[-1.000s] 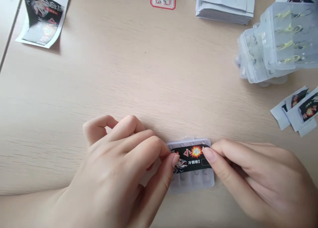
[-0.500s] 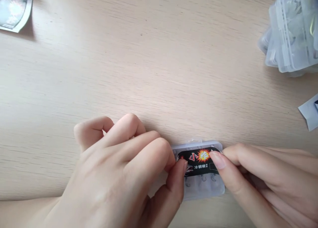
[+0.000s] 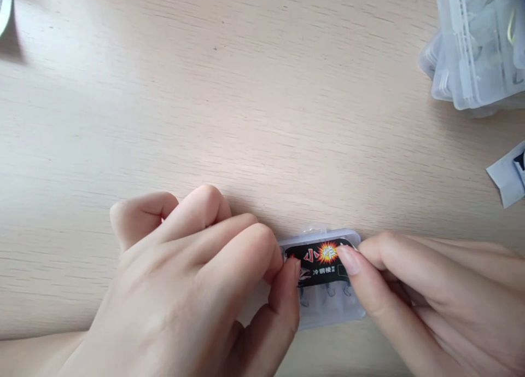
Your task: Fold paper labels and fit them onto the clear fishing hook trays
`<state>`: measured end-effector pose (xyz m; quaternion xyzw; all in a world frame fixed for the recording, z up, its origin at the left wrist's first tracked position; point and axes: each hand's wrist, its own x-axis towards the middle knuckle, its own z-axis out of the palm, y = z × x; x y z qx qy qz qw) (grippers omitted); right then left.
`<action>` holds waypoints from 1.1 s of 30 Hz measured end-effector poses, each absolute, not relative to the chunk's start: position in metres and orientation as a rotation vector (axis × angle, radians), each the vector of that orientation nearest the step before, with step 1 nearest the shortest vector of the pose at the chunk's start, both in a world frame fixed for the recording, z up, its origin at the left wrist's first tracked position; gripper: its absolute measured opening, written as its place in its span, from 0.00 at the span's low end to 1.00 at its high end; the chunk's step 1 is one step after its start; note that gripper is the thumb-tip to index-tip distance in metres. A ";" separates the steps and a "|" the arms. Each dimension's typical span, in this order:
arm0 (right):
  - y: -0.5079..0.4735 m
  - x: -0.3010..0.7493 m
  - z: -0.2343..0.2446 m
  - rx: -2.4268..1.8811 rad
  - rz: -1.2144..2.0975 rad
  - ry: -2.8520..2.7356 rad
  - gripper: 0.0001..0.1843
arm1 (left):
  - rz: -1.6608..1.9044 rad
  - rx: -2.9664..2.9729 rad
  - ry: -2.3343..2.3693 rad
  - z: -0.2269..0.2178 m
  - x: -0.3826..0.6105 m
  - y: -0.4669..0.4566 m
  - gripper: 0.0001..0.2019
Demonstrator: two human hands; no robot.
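Observation:
A small clear plastic box [image 3: 328,306] lies flat on the wooden table [image 3: 254,103] near its front edge, fish hooks showing through its lid. A black label [image 3: 322,263] with red and white print sits across its upper half. My left hand [image 3: 192,289] is curled, thumb and forefinger pinched on the label's left end at the box's left side. My right hand [image 3: 422,300] comes in from the right, its fingers bent and a fingertip pressing on the label's right end.
A heap of similar clear plastic boxes [image 3: 476,48] lies at the upper right. A pale strip of sticker backing [image 3: 506,174] sits at the right edge. A corner of a printed sheet [image 3: 4,7] shows at the top left.
The view has dipped and shifted, so the sheets and paper stack at the back left the frame. Both hands stay on the box; the fingertips have pressed further onto the label.

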<state>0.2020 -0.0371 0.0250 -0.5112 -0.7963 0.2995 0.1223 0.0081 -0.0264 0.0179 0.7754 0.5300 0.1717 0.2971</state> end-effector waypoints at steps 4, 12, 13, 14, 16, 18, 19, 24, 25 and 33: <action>-0.038 0.203 0.021 -1.482 0.740 -2.331 0.17 | 0.514 2.101 1.419 0.020 0.010 -0.026 0.15; -0.040 0.203 0.019 -1.480 0.680 -2.330 0.21 | 0.531 2.104 1.456 0.017 0.012 -0.027 0.16; -0.040 0.202 0.020 -1.480 0.675 -2.334 0.21 | 0.547 2.118 1.468 0.016 0.014 -0.027 0.16; -0.041 0.202 0.020 -1.478 0.672 -2.337 0.21 | 0.558 2.129 1.478 0.016 0.015 -0.027 0.16; -0.042 0.202 0.020 -1.485 0.672 -2.335 0.21 | 0.565 2.137 1.488 0.016 0.017 -0.027 0.16; -0.043 0.202 0.019 -1.510 0.678 -2.324 0.20 | 0.566 2.140 1.488 0.016 0.017 -0.027 0.16; -0.043 0.202 0.019 -1.521 0.680 -2.320 0.20 | 0.564 2.143 1.485 0.016 0.017 -0.027 0.16; -0.043 0.202 0.019 -1.517 0.676 -2.328 0.19 | 0.578 2.147 1.471 0.015 0.017 -0.027 0.15; -0.043 0.202 0.019 -1.517 0.673 -2.327 0.19 | 0.586 2.144 1.473 0.014 0.017 -0.027 0.15; -0.043 0.201 0.021 -1.517 0.642 -2.337 0.20 | 0.580 2.148 1.466 0.013 0.017 -0.027 0.14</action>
